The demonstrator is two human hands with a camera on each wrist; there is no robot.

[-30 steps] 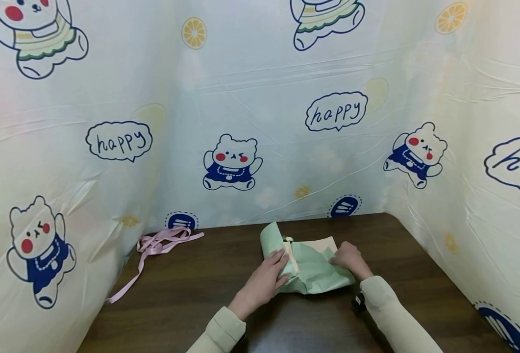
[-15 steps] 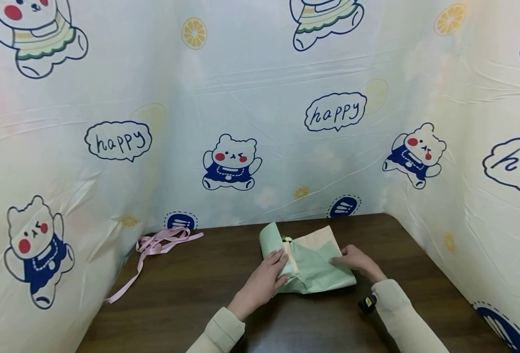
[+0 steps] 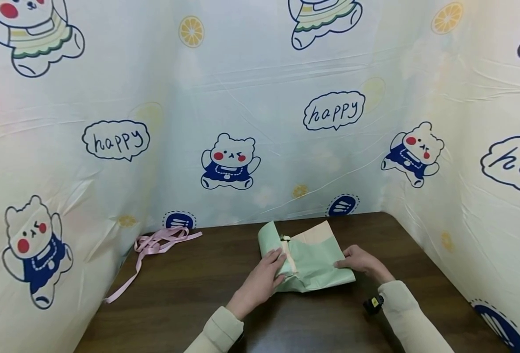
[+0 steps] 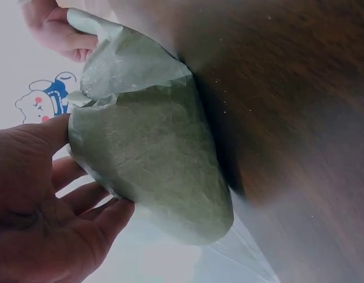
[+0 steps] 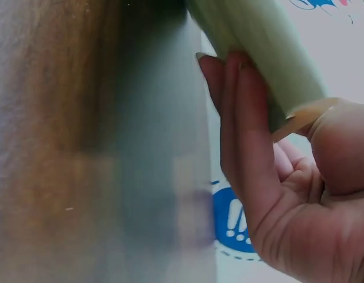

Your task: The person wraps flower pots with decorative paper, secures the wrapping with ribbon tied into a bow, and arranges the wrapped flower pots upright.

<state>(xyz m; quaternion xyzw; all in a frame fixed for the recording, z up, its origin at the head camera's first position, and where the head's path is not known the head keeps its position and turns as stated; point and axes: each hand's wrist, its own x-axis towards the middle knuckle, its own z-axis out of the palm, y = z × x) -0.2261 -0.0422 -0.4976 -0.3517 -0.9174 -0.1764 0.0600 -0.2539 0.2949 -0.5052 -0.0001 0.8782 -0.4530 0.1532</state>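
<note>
A bundle of wrapping paper [image 3: 314, 262], pale green outside and pale peach inside, lies on the table in front of me. My left hand [image 3: 260, 279] holds its rolled left side, fingers over the top and thumb on the near side. At the right edge of the paper, my right hand [image 3: 365, 262] pinches it between thumb and fingers. The right wrist view shows the peach inner side of the paper [image 5: 305, 117] between thumb and fingers. A small whitish-green bit [image 3: 285, 238] peeks out at the top of the roll. What lies inside is hidden.
A tangled pink ribbon [image 3: 162, 241] lies at the table's back left, one end trailing toward me. The brown table [image 3: 189, 284] is enclosed at the back and sides by a patterned cloth [image 3: 277, 162].
My right hand has drawn a little to the right with the paper's edge. The peach back corner has spread up and the green paper looks flatter. My left hand stays in place.
</note>
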